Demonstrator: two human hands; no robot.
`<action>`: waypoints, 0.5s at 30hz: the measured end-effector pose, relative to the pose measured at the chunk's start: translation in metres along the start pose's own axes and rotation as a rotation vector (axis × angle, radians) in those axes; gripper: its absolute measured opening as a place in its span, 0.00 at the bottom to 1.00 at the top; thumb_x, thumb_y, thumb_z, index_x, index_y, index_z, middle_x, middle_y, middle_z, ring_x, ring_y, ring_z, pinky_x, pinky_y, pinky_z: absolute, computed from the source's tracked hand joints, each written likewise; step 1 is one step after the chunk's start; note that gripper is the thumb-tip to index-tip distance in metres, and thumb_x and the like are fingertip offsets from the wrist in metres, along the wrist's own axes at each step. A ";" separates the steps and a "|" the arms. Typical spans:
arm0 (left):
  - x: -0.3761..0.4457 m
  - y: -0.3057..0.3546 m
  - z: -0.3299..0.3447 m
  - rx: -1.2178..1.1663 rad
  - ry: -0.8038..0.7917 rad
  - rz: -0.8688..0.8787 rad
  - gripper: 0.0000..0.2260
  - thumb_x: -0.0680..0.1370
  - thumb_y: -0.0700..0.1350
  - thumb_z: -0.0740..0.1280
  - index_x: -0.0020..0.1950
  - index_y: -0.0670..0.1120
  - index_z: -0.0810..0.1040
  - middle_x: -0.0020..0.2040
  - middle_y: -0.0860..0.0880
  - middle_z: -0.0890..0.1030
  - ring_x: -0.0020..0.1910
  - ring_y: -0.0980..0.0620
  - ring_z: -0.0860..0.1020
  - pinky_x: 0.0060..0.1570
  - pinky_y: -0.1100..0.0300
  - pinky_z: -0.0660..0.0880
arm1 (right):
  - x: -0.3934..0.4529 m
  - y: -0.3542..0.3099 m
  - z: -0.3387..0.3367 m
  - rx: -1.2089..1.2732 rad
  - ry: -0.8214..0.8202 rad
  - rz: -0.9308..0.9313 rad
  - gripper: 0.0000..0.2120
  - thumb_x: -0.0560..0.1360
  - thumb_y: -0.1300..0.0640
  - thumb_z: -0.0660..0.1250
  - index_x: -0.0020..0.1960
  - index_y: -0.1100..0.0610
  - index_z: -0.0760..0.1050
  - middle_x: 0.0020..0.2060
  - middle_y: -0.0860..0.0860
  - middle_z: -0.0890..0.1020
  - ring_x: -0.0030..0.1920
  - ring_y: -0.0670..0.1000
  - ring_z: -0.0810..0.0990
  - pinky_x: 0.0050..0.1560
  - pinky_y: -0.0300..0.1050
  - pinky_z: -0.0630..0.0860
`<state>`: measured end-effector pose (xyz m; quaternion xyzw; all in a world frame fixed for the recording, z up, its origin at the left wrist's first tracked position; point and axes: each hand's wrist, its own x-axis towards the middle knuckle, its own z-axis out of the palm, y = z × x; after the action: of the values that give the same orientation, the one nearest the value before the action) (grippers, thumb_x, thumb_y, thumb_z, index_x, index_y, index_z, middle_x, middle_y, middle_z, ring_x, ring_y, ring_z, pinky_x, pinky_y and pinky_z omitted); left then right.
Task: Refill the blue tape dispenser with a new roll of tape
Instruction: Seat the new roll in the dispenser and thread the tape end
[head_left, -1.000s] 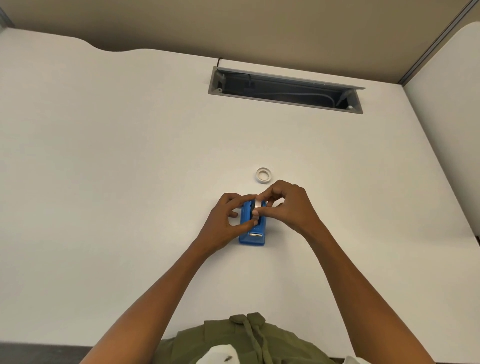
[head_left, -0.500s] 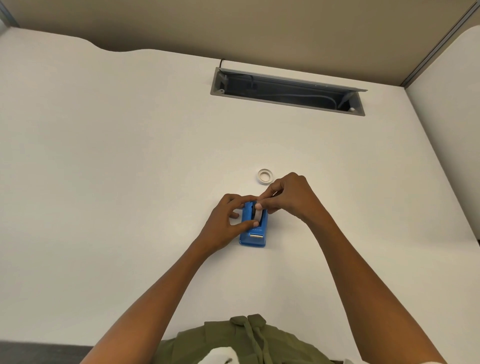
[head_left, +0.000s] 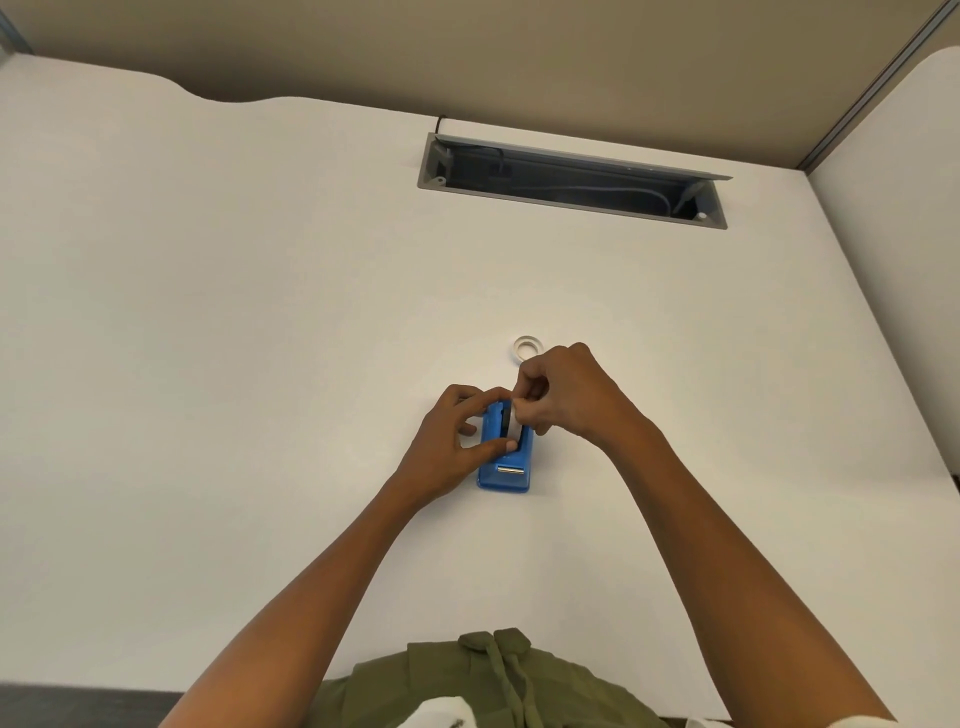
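The blue tape dispenser (head_left: 506, 462) lies on the white desk, its metal cutter towards me. My left hand (head_left: 457, 436) grips its left side, thumb across the top and forefinger at the far end. My right hand (head_left: 563, 397) pinches a white roll of tape (head_left: 516, 425) that sits partly in the dispenser's slot; most of the roll is hidden by my fingers. A second small white ring (head_left: 527, 347), lying flat, rests on the desk just beyond my right hand.
The white desk (head_left: 260, 364) spreads wide to both sides. A grey cable tray opening (head_left: 571, 179) with cables inside is cut into the desk at the back. A partition wall stands on the right.
My right hand has shifted slightly away from me over the far end of the dispenser while pinching the roll. My left hand and the dispenser have stayed in place.
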<state>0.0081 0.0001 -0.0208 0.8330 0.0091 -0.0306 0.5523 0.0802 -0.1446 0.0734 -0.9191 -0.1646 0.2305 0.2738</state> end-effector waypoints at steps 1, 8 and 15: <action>0.000 0.000 0.000 0.002 -0.003 -0.001 0.24 0.71 0.49 0.72 0.66 0.53 0.71 0.59 0.50 0.72 0.55 0.56 0.73 0.47 0.76 0.71 | 0.001 0.001 -0.001 0.013 -0.006 -0.001 0.05 0.66 0.67 0.68 0.40 0.61 0.81 0.35 0.57 0.84 0.32 0.54 0.85 0.42 0.44 0.83; 0.000 0.001 -0.001 -0.009 -0.009 0.004 0.24 0.71 0.49 0.72 0.65 0.52 0.72 0.59 0.50 0.72 0.56 0.55 0.74 0.48 0.73 0.71 | -0.003 0.005 0.001 -0.065 -0.121 -0.054 0.13 0.63 0.61 0.76 0.43 0.56 0.75 0.41 0.57 0.81 0.42 0.56 0.81 0.45 0.50 0.80; -0.001 0.002 -0.003 -0.011 -0.022 0.016 0.22 0.71 0.49 0.72 0.64 0.54 0.72 0.58 0.50 0.72 0.55 0.56 0.74 0.49 0.72 0.71 | 0.002 0.002 -0.001 -0.074 -0.124 -0.026 0.14 0.61 0.63 0.77 0.39 0.54 0.73 0.40 0.58 0.80 0.38 0.57 0.82 0.40 0.47 0.79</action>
<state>0.0078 0.0017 -0.0177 0.8297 -0.0034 -0.0355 0.5570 0.0831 -0.1457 0.0720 -0.9103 -0.2017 0.2771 0.2320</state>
